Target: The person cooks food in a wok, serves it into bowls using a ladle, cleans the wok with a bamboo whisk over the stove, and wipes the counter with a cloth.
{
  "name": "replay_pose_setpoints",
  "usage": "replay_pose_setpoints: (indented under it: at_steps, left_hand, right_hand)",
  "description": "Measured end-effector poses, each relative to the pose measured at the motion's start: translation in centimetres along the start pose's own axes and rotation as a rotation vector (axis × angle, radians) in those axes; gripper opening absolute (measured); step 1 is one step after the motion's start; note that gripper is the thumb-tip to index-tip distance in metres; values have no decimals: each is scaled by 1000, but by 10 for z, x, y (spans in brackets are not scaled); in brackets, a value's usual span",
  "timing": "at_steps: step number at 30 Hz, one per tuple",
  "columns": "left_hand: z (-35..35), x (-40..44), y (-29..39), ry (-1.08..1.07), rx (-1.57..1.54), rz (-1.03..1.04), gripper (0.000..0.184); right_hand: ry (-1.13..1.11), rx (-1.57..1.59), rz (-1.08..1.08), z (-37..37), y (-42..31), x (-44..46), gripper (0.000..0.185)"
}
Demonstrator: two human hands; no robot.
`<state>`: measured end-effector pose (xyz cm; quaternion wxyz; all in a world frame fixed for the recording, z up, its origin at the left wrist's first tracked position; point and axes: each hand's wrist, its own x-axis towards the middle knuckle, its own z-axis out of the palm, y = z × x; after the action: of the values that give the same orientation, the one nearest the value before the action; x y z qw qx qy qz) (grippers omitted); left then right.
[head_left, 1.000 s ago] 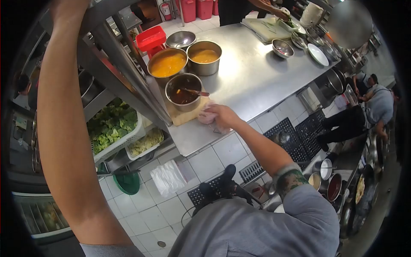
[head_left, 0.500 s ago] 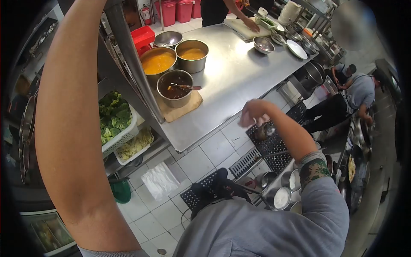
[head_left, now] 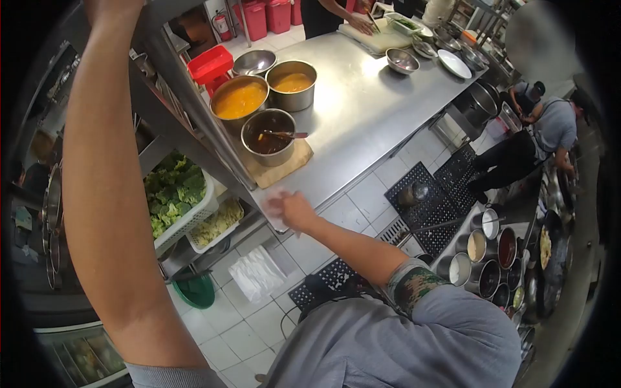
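Observation:
My left arm reaches up along the left side, and only the lower part of my left hand [head_left: 115, 8] shows at the top edge; its fingers are out of sight. Over the near corner of the steel table [head_left: 352, 139] is my right hand [head_left: 294, 212], its fingers smeared by motion. A pale, translucent blur surrounds those fingers, and I cannot make out what it is. Closest to this hand are a wooden board [head_left: 284, 170] and a pot of dark sauce [head_left: 267, 150] with a utensil resting in it. Two pots of orange liquid [head_left: 240, 98] stand behind.
Below the shelf frame sit a white basket of broccoli [head_left: 178, 194] and a tray of pale chopped vegetables [head_left: 218, 223]. White plastic bags [head_left: 257, 273] lie low near the floor. Sauce pots [head_left: 490, 278] and a wok [head_left: 550, 258] are at right. Co-workers [head_left: 543, 139] stand nearby.
My right hand has swung left and down, from beyond the table's front edge to its near corner. My left hand has come slightly into view as the camera shifted.

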<state>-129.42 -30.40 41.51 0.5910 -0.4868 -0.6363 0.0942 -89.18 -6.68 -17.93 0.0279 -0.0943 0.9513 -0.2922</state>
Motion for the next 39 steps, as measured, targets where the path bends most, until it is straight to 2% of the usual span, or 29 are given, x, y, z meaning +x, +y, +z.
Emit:
replay_pose_setpoints:
  at_steps: [1,3,4,7,8,9,10,11,12,13,15,17,19,21,22,23,24,25,27,29,30,32,33,34,35,36,38,39]
  left_hand:
    - [-29,21,73,-14,298,-239,23]
    - [-94,68,229,-320,996,-693,34]
    - [-83,61,214,-240,917,-685,42]
    - [-47,39,176,-42,660,-669,74]
    - [-42,40,177,22,381,-746,84]
    - [-43,46,183,106,111,-820,94]
    - [-73,53,202,178,-337,-955,103]
    - [-68,28,174,-178,306,-664,57]
    - [-68,18,162,-343,626,-496,36]
    - [-70,10,152,-455,950,-292,25]
    - [-84,16,166,-374,958,-245,19]
    - [-93,14,162,-329,934,-195,16]
    - [-98,8,151,-398,1028,-170,17]
    - [-103,-6,135,-533,1078,-214,29]
    - [-109,-20,125,-509,945,-263,34]
    - [-115,-34,115,-482,811,-309,41]
    - [-115,-24,131,-374,621,-438,39]
    - [-115,-13,148,-245,428,-545,38]
    - [-128,5,167,-208,365,-603,33]
    - [-145,-4,153,-331,507,-437,30]
    - [-149,-4,156,-365,535,-414,27]
    - [-156,-6,154,-386,472,-540,27]
    - [-160,-11,150,-367,383,-697,30]
    - [-158,-8,153,-353,339,-792,32]
    - [-156,-6,155,-333,297,-886,34]
    - [-153,2,166,-317,303,-914,35]
    - [-149,6,171,-363,415,-809,35]
    - [-153,5,169,-438,520,-671,34]
  right_hand:
    - [-138,326,63,-9,2,2,48]
    - [-421,982,171,-33,13,12,52]
    - [-370,1112,201,-47,22,8,56]
    - [-225,437,146,-70,19,12,60]
    - [-162,220,142,-74,24,8,61]
    - [-71,32,4,-61,28,1,61]
    - [18,-163,-139,-30,29,-9,61]
    - [108,-356,-284,-8,28,-14,60]
    - [187,-266,-362,-10,41,-22,62]
    - [223,-199,-318,-20,61,-20,62]
    - [289,-53,-230,-46,110,-5,64]
    - [287,-48,-104,-90,171,18,62]
    - [389,-17,184,-113,219,58,59]
    - [402,31,115,-120,219,98,57]
    - [415,49,85,-124,215,120,56]
    - [626,-346,-178,-111,203,124,53]
    - [414,-245,-71,-95,194,128,53]
    - [437,-130,-131,-112,200,129,52]
    - [454,105,-265,-152,215,114,51]
    - [362,891,3,-187,284,130,44]
    - [436,1180,85,-215,318,130,45]
    - [728,1027,208,-263,384,107,50]
    - [624,462,498,-297,407,80,51]
    - [792,-235,561,-275,477,72,54]
    - [530,-323,748,-303,475,50,63]
    - [674,-357,728,-303,486,33,68]
    - [697,-450,705,-289,471,17,65]
    - [696,-497,685,-275,460,3,64]
